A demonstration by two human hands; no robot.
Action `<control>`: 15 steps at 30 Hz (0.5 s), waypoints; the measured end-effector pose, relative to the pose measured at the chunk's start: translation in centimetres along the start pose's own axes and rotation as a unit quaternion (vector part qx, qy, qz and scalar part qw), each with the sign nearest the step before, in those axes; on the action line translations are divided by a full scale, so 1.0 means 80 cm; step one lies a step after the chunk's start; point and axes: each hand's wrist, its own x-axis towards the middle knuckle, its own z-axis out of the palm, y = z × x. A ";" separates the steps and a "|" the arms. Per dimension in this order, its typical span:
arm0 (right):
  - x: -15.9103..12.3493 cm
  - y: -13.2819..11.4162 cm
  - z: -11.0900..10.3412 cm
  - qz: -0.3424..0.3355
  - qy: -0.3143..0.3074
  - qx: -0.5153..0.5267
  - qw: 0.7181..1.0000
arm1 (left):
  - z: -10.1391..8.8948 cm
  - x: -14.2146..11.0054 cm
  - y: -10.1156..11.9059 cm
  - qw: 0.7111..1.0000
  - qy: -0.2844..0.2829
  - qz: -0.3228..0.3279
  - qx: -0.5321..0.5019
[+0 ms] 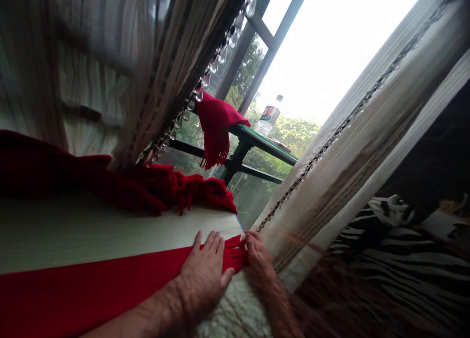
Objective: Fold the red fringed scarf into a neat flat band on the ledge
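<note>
A long red scarf (pixel 91 284) lies flat along a pale table top (pixel 73 230). My left hand (pixel 203 272) rests flat on the scarf near its fringed end, fingers stretched out. My right hand (pixel 259 257) pinches the fringe (pixel 237 252) at the table's corner, fingers curled on it. A second red cloth (pixel 147 184) lies bunched along the far side of the table.
Striped curtains with bead trim (pixel 205 78) hang on both sides of a window. Outside, a red fringed cloth (pixel 216 123) hangs over a green table (pixel 264 142) with a plastic bottle (pixel 268 118). A zebra-print cover (pixel 396 259) lies at right.
</note>
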 end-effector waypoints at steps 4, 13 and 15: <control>0.000 0.006 -0.006 0.022 0.035 -0.014 0.999 | 0.006 0.001 -0.002 1.000 -0.001 0.006 0.007; -0.006 -0.019 0.008 -0.065 -0.074 0.012 0.995 | 0.006 0.000 -0.002 1.000 -0.002 0.005 0.002; -0.004 -0.012 0.006 -0.045 -0.054 -0.001 0.998 | 0.007 0.001 -0.002 1.000 0.000 0.005 0.002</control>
